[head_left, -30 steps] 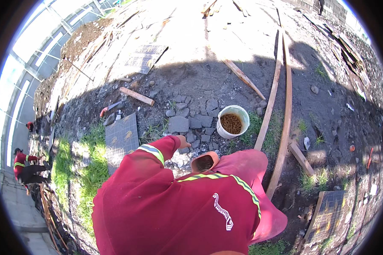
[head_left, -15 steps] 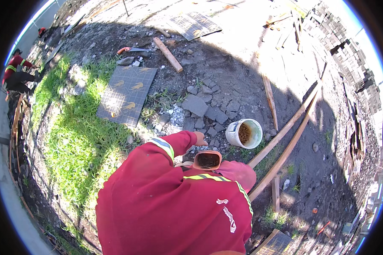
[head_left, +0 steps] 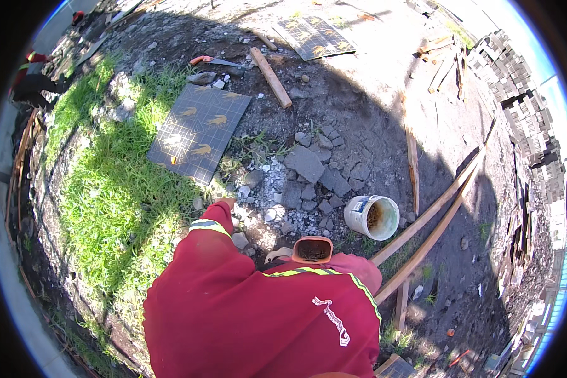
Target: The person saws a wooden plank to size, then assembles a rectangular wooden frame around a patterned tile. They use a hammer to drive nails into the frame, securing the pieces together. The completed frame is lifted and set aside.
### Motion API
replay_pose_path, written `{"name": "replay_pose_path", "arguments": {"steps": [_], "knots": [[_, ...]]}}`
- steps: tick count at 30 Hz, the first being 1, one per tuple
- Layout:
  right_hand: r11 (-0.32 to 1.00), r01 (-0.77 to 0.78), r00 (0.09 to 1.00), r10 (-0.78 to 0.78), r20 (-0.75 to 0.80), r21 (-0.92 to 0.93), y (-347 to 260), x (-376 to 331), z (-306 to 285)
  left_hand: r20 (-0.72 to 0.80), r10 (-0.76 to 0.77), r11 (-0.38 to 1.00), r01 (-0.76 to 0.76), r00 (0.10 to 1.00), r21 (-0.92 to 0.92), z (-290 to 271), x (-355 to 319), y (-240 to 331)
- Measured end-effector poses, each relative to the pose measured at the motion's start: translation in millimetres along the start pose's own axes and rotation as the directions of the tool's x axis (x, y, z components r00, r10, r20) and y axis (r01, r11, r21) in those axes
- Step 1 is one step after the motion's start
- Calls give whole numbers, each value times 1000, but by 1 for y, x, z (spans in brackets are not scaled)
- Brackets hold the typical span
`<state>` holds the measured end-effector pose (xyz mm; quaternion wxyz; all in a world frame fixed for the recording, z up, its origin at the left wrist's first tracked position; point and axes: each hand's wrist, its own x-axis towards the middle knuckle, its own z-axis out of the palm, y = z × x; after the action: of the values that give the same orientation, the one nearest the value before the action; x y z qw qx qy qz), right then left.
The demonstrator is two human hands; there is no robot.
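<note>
My left hand [head_left: 227, 203] reaches out from the red sleeve with its reflective band. It is nearest the lower edge of a dark panel [head_left: 200, 129] printed with a pale grid and yellow figures. Its fingers are too small and blurred to read. An orange-rimmed pouch [head_left: 312, 250] with dark contents sits against my front. To its right, a white bucket [head_left: 357, 216] lies tilted toward me with brown bits inside. My right arm is hidden by my body, and my right hand does not show.
Broken grey slabs [head_left: 305, 165] and white rubble lie ahead. Long timber strips [head_left: 435, 204] stretch across the right. A handsaw [head_left: 215, 61] and a wooden beam [head_left: 271, 78] rest beyond the panel. Grey blocks [head_left: 528, 113] are stacked far right. Another person [head_left: 36, 87] is at the far left.
My left hand has swung left, from beside the pouch and rubble toward the panel and grass. The whole view has shifted slightly, so the ground things appear further right.
</note>
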<state>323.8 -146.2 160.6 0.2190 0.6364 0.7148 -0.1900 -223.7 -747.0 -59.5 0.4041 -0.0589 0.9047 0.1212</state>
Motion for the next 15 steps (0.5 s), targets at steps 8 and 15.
{"name": "replay_pose_path", "arguments": {"steps": [8,15], "knots": [[999,32,978,-23,-208,38,17,40,-96,-66,-77,990,69,995,-121,-23,2,30],[855,423,896,-346,-278,300,-38,41,-222,-136,-61,970,27,989,-243,-24,-13,70]]}}
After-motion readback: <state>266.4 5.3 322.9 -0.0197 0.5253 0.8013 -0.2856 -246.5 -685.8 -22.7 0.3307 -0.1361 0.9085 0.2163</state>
